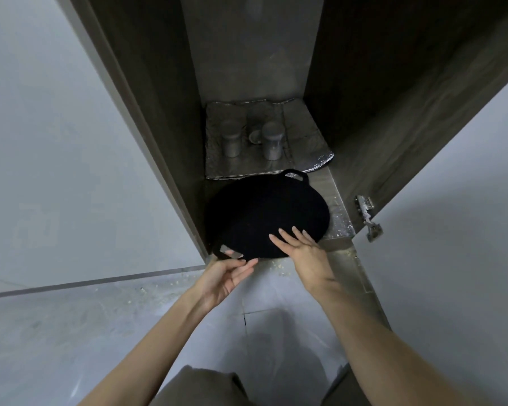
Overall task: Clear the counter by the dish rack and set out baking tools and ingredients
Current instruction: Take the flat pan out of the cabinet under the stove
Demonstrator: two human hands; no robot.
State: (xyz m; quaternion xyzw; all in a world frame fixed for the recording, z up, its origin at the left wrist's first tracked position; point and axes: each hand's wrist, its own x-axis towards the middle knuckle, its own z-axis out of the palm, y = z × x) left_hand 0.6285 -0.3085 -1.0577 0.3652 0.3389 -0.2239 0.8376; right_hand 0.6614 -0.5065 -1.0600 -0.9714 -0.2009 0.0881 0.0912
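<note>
A round black mat [264, 215] with a small loop at its far edge lies at the front of a low, open cabinet [247, 68]. My right hand [302, 247] rests flat on the mat's near right edge, fingers spread. My left hand [226, 273] is at the mat's near left rim, its fingertips curled under the edge and its thumb on top. The mat's near edge sticks out past the cabinet floor.
Deeper in the cabinet, two metal canisters [272, 140] stand on a sheet of silver foil [305, 142]. The cabinet door [423, 127] hangs open at the right with a hinge [367, 216] showing. Crumbs lie on the pale tiled floor [147, 291] below.
</note>
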